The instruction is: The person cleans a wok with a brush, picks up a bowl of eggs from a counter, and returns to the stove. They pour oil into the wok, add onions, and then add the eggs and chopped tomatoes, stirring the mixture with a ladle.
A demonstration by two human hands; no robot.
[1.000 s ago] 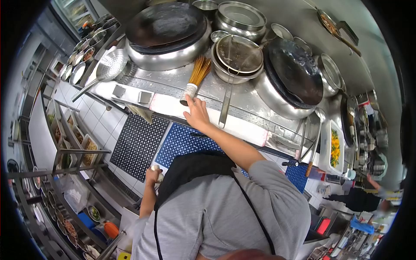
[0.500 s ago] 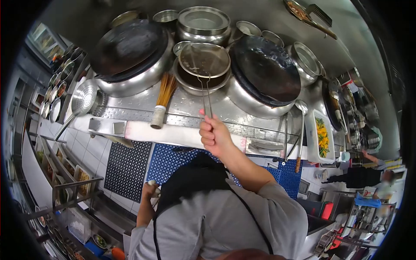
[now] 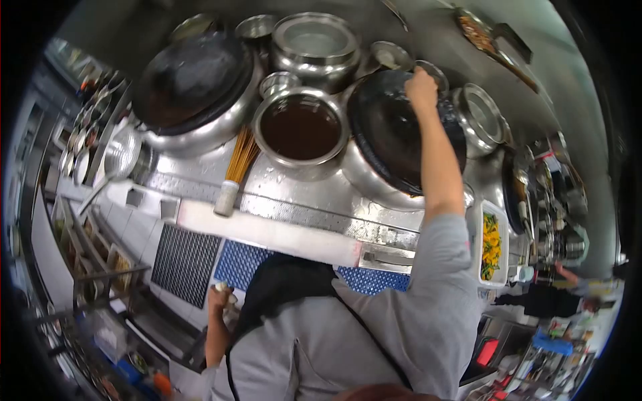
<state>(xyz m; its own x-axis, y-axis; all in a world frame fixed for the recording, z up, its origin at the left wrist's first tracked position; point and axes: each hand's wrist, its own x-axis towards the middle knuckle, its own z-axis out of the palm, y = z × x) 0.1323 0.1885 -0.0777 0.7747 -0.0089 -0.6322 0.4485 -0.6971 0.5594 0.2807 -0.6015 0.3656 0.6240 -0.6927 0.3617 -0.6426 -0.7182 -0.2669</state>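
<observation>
My right hand (image 3: 421, 88) reaches over the right-hand black wok (image 3: 388, 127), its fingers closed at the wok's back rim. The forearm crosses the wok's right side and hides part of it. Down at my left side, my left hand (image 3: 219, 298) is closed on a pale bundle (image 3: 229, 293) that looks like a cloth. Left of the wok stands a steel pot of dark brown liquid (image 3: 300, 129), uncovered. A bamboo wok brush (image 3: 237, 170) lies beside that pot, its handle toward me.
Another black wok (image 3: 190, 83) sits on the left burner. A perforated ladle (image 3: 122, 154) lies at the far left. Lidded and open steel pots (image 3: 314, 43) line the back. On the right are a tub of yellow-green vegetables (image 3: 493, 247) and a person (image 3: 552, 301) farther off.
My right hand has moved from the front edge to the right wok's back rim. The mesh strainer it held over the brown liquid is out of sight. My left hand stays low.
</observation>
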